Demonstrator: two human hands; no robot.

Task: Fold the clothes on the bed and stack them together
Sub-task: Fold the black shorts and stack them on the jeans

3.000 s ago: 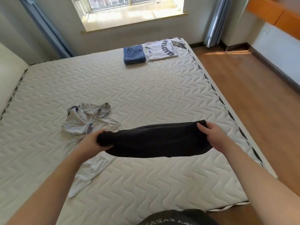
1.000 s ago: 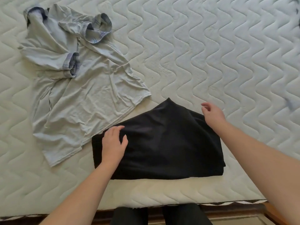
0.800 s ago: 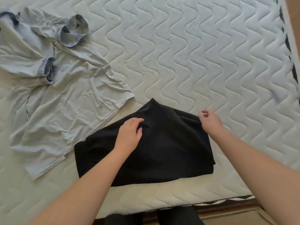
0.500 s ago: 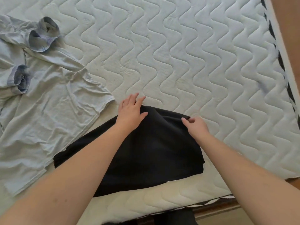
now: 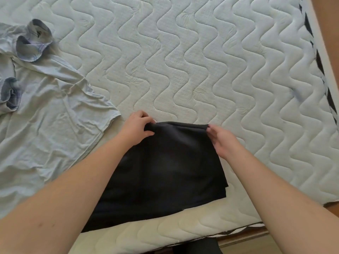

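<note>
the far edge of a folded black garment (image 5: 165, 169), laid near the mattress's (image 5: 201, 70) near edge, is pinched at its corners by the left hand (image 5: 136, 128) and right hand (image 5: 222, 142). a crumpled pale blue shirt (image 5: 49, 114) is spread to its left.

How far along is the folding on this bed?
Partly done. The black garment lies flattened and partly folded near the mattress edge; the left hand and right hand grip its far corners. The pale blue shirt lies rumpled, unfolded. No stack is in view.
</note>
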